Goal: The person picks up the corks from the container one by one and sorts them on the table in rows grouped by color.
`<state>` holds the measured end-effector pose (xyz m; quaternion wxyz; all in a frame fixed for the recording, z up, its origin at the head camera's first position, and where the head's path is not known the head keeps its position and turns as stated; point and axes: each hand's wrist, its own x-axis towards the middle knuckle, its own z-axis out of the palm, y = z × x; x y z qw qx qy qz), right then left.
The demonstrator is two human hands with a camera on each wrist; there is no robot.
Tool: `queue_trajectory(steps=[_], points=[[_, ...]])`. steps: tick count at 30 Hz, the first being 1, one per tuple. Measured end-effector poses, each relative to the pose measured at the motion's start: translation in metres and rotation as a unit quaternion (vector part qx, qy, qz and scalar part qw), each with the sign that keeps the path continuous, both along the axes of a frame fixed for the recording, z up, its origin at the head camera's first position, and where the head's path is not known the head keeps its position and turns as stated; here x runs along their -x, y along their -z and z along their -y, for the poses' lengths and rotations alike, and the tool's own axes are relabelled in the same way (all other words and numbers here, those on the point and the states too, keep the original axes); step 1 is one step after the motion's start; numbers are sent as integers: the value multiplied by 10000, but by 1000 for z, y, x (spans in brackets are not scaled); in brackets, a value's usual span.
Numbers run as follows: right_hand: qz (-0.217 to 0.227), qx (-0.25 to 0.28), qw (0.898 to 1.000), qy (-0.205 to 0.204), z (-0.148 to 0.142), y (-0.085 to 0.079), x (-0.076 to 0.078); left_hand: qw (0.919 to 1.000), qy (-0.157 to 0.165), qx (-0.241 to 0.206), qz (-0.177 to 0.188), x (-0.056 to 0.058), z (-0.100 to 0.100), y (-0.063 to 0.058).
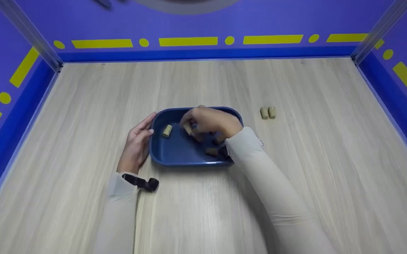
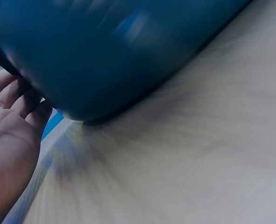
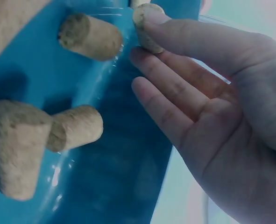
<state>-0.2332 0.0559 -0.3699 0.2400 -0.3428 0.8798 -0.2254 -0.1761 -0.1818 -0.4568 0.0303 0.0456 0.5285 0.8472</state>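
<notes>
A dark blue rectangular tub (image 1: 178, 164) with rounded corners stands on the table, holding several tapered corks. At its left end my left hand (image 1: 138, 141) grips the side, thumb at the rim; in the left wrist view its fingers (image 2: 9, 91) lie against the outer wall. My right hand (image 1: 210, 121) reaches down into the tub from the right. Between thumb and fingers it pinches a cork (image 3: 146, 35). One cork (image 1: 167, 131) lies near the left wall, another cork (image 1: 211, 151) near the front. The right hand and sleeve partly hide the others.
Two corks (image 1: 268, 113) stand side by side on the wooden table (image 1: 316, 148), right of the tub. Blue panels (image 1: 189, 26) with yellow markings wall in the table at the back and sides. A black wrist strap (image 1: 138, 181) is on the left sleeve.
</notes>
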Motion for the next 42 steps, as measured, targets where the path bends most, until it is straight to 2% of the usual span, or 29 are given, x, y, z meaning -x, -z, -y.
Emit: queue_trajectory(steps=[6, 9, 20, 32, 42], points=[[-69, 257, 9996, -92, -10, -10, 3, 10000, 3, -20, 8, 0, 1, 0], [-250, 379, 9989, -131, -16, -17, 4, 10000, -27, -10, 17, 1, 2, 0], [-566, 601, 9965, 140, -44, -32, 6, 10000, 2, -26, 81, 0, 2, 0], [-524, 974, 9925, 516, -79, -33, 6, 10000, -33, 24, 36, 1, 1, 1], [-778, 1297, 9843, 909, -110, -27, 6, 10000, -3, 82, -13, 1, 1, 2]])
